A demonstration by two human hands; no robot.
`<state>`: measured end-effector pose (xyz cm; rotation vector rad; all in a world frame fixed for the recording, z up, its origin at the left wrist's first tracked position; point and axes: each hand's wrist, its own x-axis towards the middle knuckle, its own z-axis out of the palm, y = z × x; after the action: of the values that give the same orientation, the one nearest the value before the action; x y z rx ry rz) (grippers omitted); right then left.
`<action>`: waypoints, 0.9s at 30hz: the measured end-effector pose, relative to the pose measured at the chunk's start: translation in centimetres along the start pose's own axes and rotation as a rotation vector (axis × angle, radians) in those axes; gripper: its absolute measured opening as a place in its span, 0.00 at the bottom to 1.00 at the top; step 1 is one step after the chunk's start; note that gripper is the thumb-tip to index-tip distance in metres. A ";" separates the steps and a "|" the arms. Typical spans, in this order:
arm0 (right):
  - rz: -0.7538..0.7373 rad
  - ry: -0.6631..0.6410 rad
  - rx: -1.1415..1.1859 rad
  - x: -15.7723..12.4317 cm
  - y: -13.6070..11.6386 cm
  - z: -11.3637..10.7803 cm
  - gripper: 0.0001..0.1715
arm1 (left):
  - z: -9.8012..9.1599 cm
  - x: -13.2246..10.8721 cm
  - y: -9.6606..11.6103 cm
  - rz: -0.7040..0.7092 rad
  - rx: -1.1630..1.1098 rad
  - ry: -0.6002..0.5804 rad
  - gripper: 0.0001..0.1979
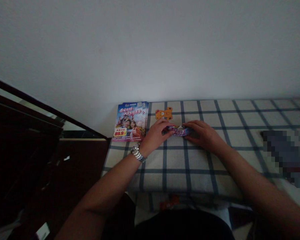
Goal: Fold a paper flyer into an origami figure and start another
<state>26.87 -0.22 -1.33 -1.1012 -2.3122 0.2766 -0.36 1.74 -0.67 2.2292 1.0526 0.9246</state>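
Note:
My left hand (158, 134), with a silver watch at the wrist, has its thumb and fingers closed on the left end of a small folded flyer (179, 131). My right hand (202, 134) grips the other end the same way. The folded paper is a narrow strip in purple, white and blue, held low over the checked tablecloth, with a pale corner sticking up at its top edge. Its ends are hidden by my fingers. Left of my left hand lies a stack of printed flyers (130, 121) with a castle picture and "89.9" on the top one.
A checked cloth (175, 158) covers the table, with a printed orange bear (164, 114) behind my hands. A white wall (165, 50) rises along the far edge. Something dark and pixelated (285, 153) lies at the right. Dark floor (77, 186) shows at the left.

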 end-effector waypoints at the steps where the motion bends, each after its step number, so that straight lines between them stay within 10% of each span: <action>1: -0.001 -0.001 -0.001 0.0 0.0 0.0 0.28 | -0.1 0.1 0.1 -0.007 -0.008 0.002 0.10; 27: -0.008 -0.006 -0.005 0.2 -0.9 -0.3 0.27 | -0.7 0.0 0.4 0.117 0.050 -0.061 0.20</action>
<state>26.33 -0.67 -0.61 -1.0945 -2.3238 0.2711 -0.70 1.64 0.02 2.3660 0.9359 0.8811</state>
